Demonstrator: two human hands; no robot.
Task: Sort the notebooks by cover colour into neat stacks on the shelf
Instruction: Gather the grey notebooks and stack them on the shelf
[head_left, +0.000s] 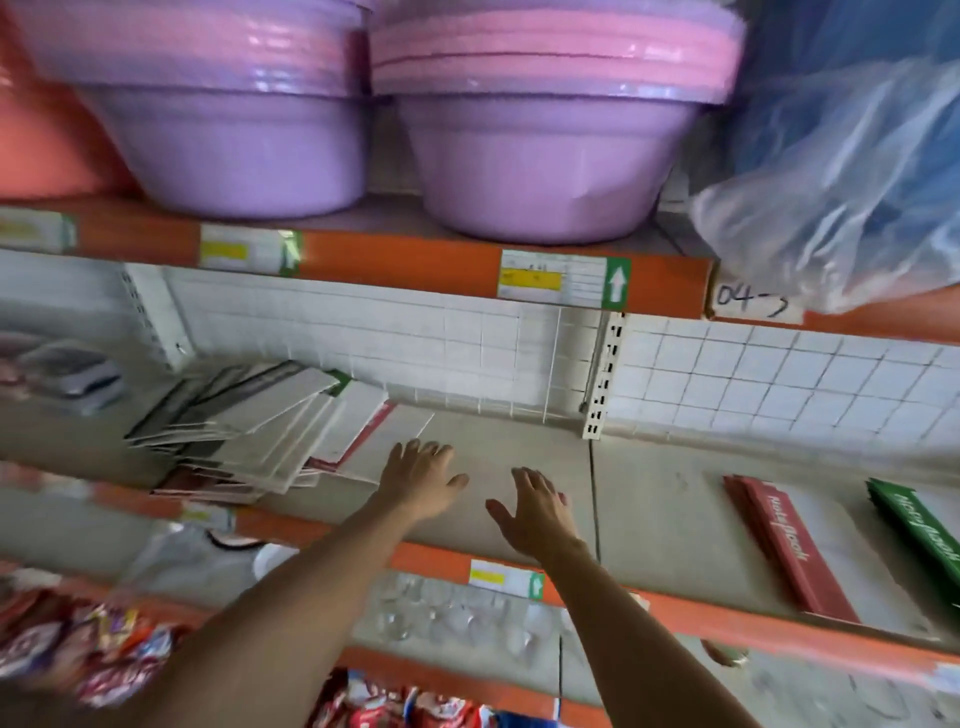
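A messy, fanned pile of notebooks (270, 426) lies face down on the left part of the grey shelf (649, 499), mostly pale backs with red and dark edges showing. At the far right sit a red notebook stack (784, 540) and a green notebook stack (919, 525). My left hand (421, 480) reaches over the shelf with fingers spread, right beside the pile's nearest notebook, holding nothing. My right hand (537, 512) hovers flat and open over bare shelf a little to the right.
Purple basins (540, 156) fill the shelf above, with a plastic-wrapped blue bundle (852, 171) at the right. A white wire grid (519, 358) backs the shelf. Glassware (452, 618) and snack packets (98, 660) sit on lower shelves. Orange shelf edges (415, 265) jut forward.
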